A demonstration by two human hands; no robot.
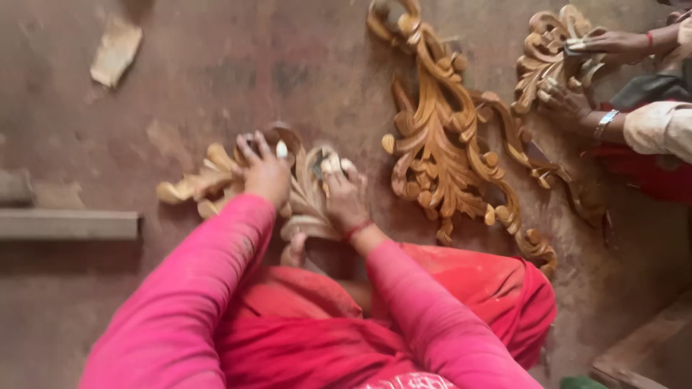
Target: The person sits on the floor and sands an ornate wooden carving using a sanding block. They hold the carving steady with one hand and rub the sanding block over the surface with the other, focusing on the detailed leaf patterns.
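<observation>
L hand (263, 169): pink sleeve, arm reaching fwd, palm down, fingers spread flat on pale carved wood piece (216, 180).
R hand (344, 196): wrist bent, fingers curled shut on small scrap (319, 164), pressed to carving.
Carving: on floor (216, 72), just ahead of knees.
Beyond: big carved scrollwork (440, 144); co-worker's hands (598, 47) on another carving (548, 50).

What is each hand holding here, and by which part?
The left hand presses down on the top of a pale carved wooden piece on the floor. The right hand rests on its right part, with something small in its grip; what it is cannot be told.
</observation>
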